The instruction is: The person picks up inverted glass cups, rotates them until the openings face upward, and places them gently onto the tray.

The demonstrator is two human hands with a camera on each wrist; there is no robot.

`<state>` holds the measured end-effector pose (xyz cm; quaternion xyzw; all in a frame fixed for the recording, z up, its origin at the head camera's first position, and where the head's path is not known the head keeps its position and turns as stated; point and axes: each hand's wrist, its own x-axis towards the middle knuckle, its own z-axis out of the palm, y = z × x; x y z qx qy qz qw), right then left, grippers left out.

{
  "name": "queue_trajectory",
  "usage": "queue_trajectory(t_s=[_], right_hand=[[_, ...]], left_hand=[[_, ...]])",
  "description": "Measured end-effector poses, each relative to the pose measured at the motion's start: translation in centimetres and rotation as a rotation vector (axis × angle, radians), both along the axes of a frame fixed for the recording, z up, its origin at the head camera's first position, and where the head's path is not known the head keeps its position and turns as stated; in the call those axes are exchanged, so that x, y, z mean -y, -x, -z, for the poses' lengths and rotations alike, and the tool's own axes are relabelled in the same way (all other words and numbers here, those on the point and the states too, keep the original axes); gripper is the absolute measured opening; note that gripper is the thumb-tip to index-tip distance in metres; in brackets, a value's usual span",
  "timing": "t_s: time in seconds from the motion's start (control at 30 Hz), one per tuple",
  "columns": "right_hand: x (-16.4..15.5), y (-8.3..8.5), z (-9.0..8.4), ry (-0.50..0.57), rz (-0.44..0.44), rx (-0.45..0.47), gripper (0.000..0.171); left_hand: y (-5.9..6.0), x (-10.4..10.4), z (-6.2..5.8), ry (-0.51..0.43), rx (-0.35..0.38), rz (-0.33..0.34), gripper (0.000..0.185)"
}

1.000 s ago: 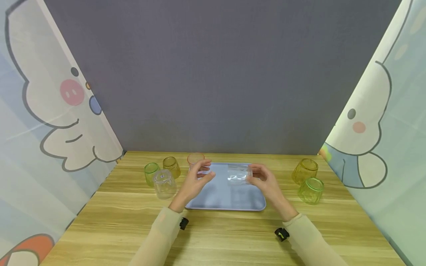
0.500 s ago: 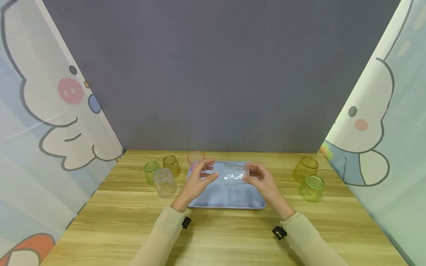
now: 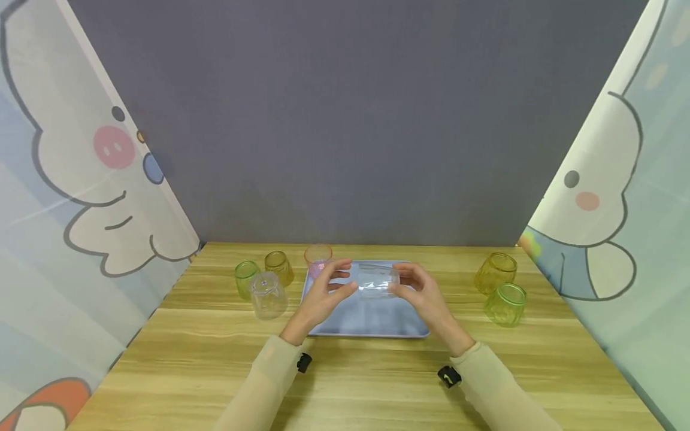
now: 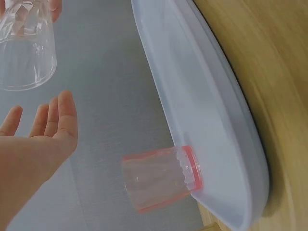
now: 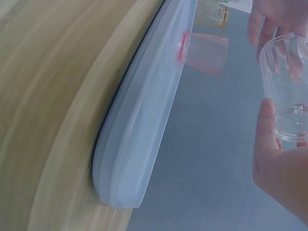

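Observation:
My right hand grips a clear plastic cup by its base end, above the tray. The cup lies sideways, its mouth facing my left hand. In the left wrist view a gap separates the fingertips of the left hand from the cup's rim; that hand holds nothing, thumb and fingers spread. The right wrist view has the right thumb along the cup near its thick base. Below is a light blue tray. At its back left corner stands a pinkish cup, upright and partly behind the left hand.
On the left of the wooden table are a green cup, an amber cup and a clear cup, close together. An amber cup and a green cup sit at the right. A grey panel rises behind.
The right hand has carried the clear cup a little to the left, towards the left hand. The left hand has shifted slightly right, and the gap between them has narrowed.

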<state>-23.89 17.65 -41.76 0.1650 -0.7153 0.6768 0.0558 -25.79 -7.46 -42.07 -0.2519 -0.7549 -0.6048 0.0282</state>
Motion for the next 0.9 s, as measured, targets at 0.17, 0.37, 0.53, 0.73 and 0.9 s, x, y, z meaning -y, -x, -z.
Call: queue_trajectory(t_s=[0.17,0.37,0.53,0.73,0.9], right_hand=[[0.2,0.0,0.1,0.007,-0.004,-0.013,0.044],[0.3,-0.1,0.1,0.01,-0.007,-0.007,0.044],[0.7,0.0,0.1,0.024,-0.019,-0.012,0.042],[1.1,0.0,0.1,0.042,-0.034,-0.011,0.043],[1.2,-0.1,0.0,0.033,-0.034,0.006,0.044]], left_hand=[[0.0,-0.2,0.0,-0.017,0.002,0.02,0.057],[-0.2,-0.5,-0.1,-0.033,0.021,0.038,0.058],[-0.3,-0.6,-0.2,-0.028,0.045,0.044,0.061],[-0.5,-0.7,-0.2,-0.031,0.071,0.044,0.063],[-0.4,-0.6,-0.2,-0.034,0.078,0.046,0.06]])
